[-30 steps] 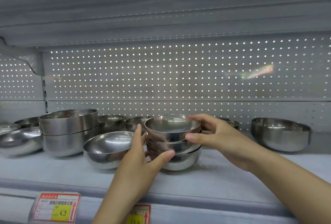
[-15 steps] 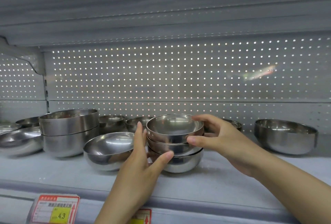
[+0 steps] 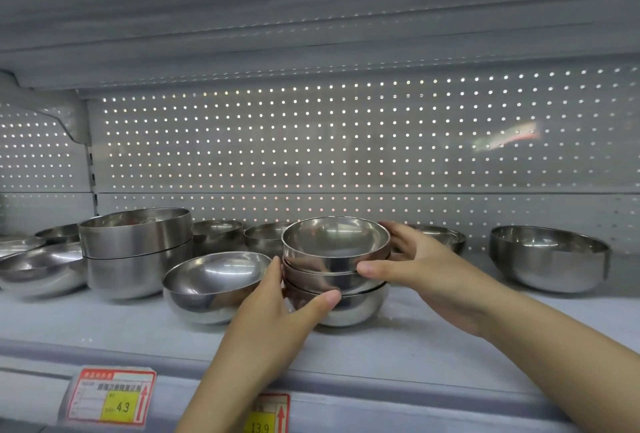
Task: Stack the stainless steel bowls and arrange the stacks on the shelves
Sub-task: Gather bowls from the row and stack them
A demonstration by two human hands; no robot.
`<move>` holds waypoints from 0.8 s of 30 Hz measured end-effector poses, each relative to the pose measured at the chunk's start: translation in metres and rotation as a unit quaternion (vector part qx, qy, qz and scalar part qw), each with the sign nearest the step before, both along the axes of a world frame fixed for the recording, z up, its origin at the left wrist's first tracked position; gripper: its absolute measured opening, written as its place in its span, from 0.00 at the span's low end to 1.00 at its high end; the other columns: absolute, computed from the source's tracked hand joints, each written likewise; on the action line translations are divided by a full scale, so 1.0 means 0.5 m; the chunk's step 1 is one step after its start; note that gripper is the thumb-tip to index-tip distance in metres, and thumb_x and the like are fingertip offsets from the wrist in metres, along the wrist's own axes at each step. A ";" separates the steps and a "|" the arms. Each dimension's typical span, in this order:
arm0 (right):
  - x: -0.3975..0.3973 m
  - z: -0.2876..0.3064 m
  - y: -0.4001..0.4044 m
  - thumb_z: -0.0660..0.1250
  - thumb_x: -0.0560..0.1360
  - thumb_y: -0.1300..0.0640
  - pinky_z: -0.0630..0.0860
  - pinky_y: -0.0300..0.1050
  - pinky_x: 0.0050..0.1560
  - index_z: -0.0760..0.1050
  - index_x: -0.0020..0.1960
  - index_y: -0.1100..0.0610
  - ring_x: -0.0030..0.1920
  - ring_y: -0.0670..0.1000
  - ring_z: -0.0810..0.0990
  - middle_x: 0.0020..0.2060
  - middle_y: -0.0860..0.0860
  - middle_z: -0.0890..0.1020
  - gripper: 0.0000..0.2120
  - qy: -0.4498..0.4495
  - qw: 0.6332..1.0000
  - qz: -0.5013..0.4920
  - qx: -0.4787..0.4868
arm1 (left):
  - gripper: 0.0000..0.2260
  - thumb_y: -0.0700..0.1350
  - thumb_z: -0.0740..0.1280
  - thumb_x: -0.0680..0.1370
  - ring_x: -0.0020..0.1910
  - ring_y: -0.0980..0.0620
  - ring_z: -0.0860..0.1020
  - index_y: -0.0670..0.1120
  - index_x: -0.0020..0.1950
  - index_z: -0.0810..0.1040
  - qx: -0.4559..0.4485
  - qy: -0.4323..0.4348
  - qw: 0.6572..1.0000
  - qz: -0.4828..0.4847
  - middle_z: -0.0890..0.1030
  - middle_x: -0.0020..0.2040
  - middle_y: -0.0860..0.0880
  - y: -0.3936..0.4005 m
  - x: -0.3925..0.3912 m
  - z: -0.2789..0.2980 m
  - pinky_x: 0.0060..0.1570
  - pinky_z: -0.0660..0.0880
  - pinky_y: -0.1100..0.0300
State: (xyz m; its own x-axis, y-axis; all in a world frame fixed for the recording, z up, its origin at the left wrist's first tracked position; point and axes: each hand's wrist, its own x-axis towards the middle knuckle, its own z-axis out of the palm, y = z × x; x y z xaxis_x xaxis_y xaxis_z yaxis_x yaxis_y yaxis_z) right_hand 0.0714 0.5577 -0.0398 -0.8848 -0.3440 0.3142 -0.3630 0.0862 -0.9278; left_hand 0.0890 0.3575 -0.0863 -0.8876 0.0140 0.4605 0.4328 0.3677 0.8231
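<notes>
— Hardly anything has shifted since a moment ago: the stack of three bowls (image 3: 334,269) has crept a little toward the right end of the shelf (image 3: 398,353), both hands riding along with it.

— How are they holding it?

— From either side. The left hand (image 3: 273,314) has its fingers up against the stack's left wall and its thumb curled across the front of the lowest bowl. The right hand (image 3: 420,271) wraps the right side, thumb pressed on the middle bowl, fingers reaching behind the top rim. Both are closed round the stack, not flat.

— Where does it sit?

— Mid-shelf, nearer the front edge, bottom bowl resting on the shelf as far as I can see. It lies straight ahead, between the hands; neither is nearer.

— Anything in them?

— Only each other. The single bowl (image 3: 214,285) just to the left tilts, empty. The taller stack (image 3: 136,252) beyond holds nested bowls; the lone bowl (image 3: 550,257) toward the right end is empty.
</notes>
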 end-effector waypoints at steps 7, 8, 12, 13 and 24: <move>-0.004 -0.005 0.005 0.76 0.59 0.51 0.74 0.38 0.54 0.77 0.59 0.55 0.56 0.45 0.81 0.53 0.47 0.84 0.29 -0.011 1.000 0.012 -0.011 | 0.15 0.53 0.73 0.69 0.55 0.64 0.77 0.60 0.54 0.75 0.006 -0.020 1.000 -0.002 0.81 0.50 0.64 0.002 0.008 0.006 0.62 0.70 0.53; -0.005 -0.006 0.006 0.76 0.58 0.51 0.74 0.38 0.54 0.77 0.59 0.54 0.56 0.45 0.81 0.53 0.47 0.84 0.30 -0.010 1.000 0.012 -0.013 | 0.16 0.54 0.73 0.68 0.55 0.64 0.77 0.61 0.54 0.75 0.007 -0.020 1.000 -0.004 0.81 0.50 0.64 0.002 0.010 0.006 0.62 0.70 0.53; -0.008 -0.008 0.006 0.77 0.57 0.49 0.72 0.40 0.55 0.77 0.60 0.54 0.56 0.44 0.81 0.53 0.47 0.84 0.32 -0.007 1.000 0.011 -0.017 | 0.22 0.62 0.70 0.62 0.55 0.64 0.77 0.63 0.54 0.73 0.004 -0.023 1.000 -0.005 0.81 0.50 0.64 0.004 0.013 0.009 0.62 0.70 0.54; -0.009 -0.008 0.006 0.77 0.57 0.49 0.72 0.39 0.55 0.77 0.60 0.54 0.56 0.44 0.81 0.53 0.47 0.84 0.32 -0.006 1.000 0.012 -0.017 | 0.23 0.63 0.69 0.61 0.55 0.63 0.77 0.63 0.55 0.73 0.003 -0.022 1.000 -0.007 0.81 0.51 0.64 0.004 0.012 0.009 0.62 0.71 0.53; -0.006 -0.011 0.004 0.77 0.56 0.51 0.74 0.52 0.62 0.78 0.58 0.54 0.58 0.53 0.80 0.54 0.52 0.83 0.31 -0.038 0.999 -0.005 -0.017 | 0.16 0.49 0.72 0.71 0.54 0.63 0.78 0.59 0.56 0.74 0.022 -0.018 0.999 -0.042 0.81 0.51 0.63 -0.001 0.002 0.007 0.59 0.72 0.57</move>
State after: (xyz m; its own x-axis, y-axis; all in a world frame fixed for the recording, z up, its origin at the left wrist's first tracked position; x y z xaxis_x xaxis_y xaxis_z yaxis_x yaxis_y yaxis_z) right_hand 0.0685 0.5598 -0.0453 -0.9100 -0.3243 0.2582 -0.2912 0.0568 -0.9550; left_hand 0.0898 0.3568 -0.0826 -0.9001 0.0703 0.4300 0.4305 0.2946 0.8531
